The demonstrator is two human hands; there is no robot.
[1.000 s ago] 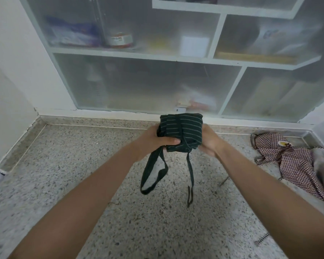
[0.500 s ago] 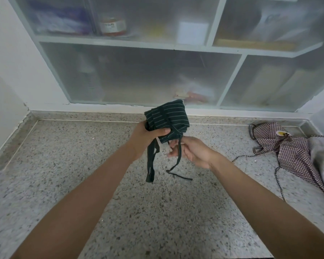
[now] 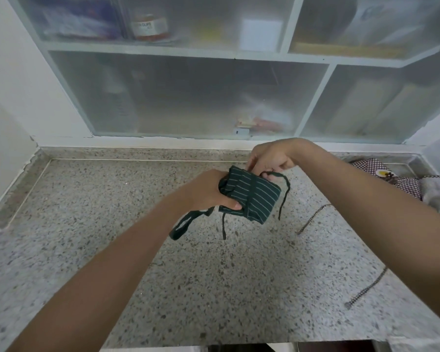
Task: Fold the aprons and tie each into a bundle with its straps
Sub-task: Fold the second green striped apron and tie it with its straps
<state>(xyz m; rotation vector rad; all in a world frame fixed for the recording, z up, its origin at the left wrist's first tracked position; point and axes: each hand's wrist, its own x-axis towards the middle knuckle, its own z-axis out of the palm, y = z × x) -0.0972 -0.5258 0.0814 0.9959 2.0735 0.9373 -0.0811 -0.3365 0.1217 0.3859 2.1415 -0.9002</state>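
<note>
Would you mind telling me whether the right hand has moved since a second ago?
Yes. The right hand has gone from beside the green striped bundle to above it, nearer the cabinet's bottom frame, pinching a strap.

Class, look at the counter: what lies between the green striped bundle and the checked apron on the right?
In the head view, only the right forearm crosses between the green bundle and the checked apron.

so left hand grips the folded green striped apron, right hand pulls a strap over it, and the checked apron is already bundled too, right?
Not quite. In the head view the checked apron lies loose and unfolded on the counter. The rest holds: left hand grips the green striped apron, right hand pulls a strap over it.
</note>
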